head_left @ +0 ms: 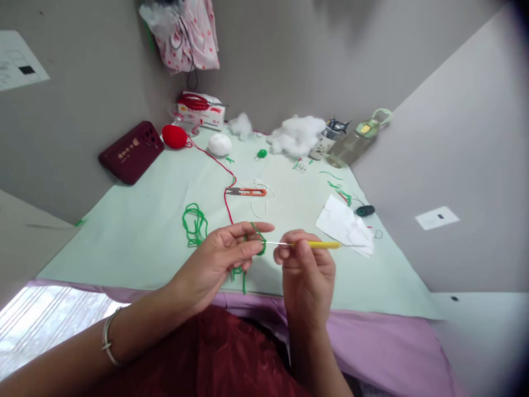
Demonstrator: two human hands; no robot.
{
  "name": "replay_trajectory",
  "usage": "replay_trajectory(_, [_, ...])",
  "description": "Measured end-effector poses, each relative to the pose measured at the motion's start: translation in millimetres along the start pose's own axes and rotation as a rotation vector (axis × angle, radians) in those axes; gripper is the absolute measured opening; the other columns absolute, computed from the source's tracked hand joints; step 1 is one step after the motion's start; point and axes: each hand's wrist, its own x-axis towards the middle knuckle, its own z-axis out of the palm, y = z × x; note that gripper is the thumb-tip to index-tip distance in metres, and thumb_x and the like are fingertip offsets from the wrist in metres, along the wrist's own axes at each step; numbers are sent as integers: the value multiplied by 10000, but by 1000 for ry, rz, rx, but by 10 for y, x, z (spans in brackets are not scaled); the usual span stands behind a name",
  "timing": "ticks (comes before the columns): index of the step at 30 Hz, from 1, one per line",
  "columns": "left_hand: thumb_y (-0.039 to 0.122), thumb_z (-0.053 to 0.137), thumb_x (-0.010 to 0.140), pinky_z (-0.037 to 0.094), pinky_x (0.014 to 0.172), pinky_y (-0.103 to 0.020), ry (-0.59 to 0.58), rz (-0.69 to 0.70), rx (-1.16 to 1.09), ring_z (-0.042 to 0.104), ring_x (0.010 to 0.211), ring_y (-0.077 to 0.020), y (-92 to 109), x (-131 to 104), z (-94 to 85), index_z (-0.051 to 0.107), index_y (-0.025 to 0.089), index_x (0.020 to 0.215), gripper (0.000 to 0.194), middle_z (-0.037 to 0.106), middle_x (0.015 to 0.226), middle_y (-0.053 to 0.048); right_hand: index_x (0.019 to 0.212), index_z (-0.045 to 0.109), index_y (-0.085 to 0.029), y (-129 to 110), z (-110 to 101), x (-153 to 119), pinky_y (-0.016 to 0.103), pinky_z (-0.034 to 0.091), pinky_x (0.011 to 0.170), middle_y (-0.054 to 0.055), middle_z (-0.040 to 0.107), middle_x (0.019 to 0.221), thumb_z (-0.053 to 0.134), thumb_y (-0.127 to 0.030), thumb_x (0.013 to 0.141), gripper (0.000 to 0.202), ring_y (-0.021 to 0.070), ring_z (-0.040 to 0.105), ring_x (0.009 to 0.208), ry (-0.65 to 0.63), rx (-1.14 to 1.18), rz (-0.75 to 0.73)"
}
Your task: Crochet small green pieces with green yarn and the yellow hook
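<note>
The green crochet work looks barely begun: only a small curl shows at the left hand's fingertips, above the table's near edge. The left hand pinches it, thumb against fingers, with a green strand over the forefinger and green ends hanging below. The right hand is closed around the yellow-handled crochet hook, its metal tip at the stitches. Much green yarn lies unworked in loose loops beside the left hand; farther back, a red ball and a white ball appear fully rounded, though whether either is finished I cannot tell
</note>
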Motion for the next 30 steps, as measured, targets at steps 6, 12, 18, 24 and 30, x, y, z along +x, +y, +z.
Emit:
replay_trajectory(6, [303, 873, 816, 458, 664, -198, -13, 80, 77, 601, 692, -96, 71, 93, -13, 756, 186, 866, 173, 674, 743, 20, 937, 801, -259, -84, 106, 134, 265, 541, 671, -2, 680, 836, 690, -269, 964, 115, 116, 634, 718, -133, -215, 19])
replay_trajectory(12, [276, 929, 751, 482, 685, -177, -2, 72, -140, 541, 646, -57, 235, 214, -31, 704, 154, 800, 260, 629, 767, 43, 1015, 753, -237, -234, 22, 450, 284, 570, 727, 16, 745, 909, 796, -282, 870, 158, 138, 683, 749, -379, -424, -6])
replay_trajectory(18, [275, 893, 803, 491, 737, -191, -47, 115, -117, 548, 714, -79, 301, 290, 18, 727, 167, 845, 202, 636, 841, 23, 879, 771, -206, -335, 41, 628, 274, 473, 676, 4, 670, 767, 642, -228, 970, 159, 129, 608, 697, -549, -661, -177])
replay_trajectory(24, [355, 841, 860, 520, 786, -247, -164, 46, -53, 590, 757, -117, 372, 487, -12, 722, 160, 868, 229, 636, 841, -6, 694, 682, -199, -334, 32, 805, 274, 386, 655, -19, 578, 707, 607, -263, 931, 257, 121, 509, 669, -542, -623, -24])
replay_trajectory(30, [271, 833, 857, 509, 837, -291, -232, 27, 94, 646, 832, -155, 417, 864, -72, 707, 157, 903, 176, 655, 877, -19, 579, 571, -197, -96, -40, 1089, 267, 349, 589, -35, 498, 554, 660, -295, 747, 214, 112, 414, 562, -418, -191, 451])
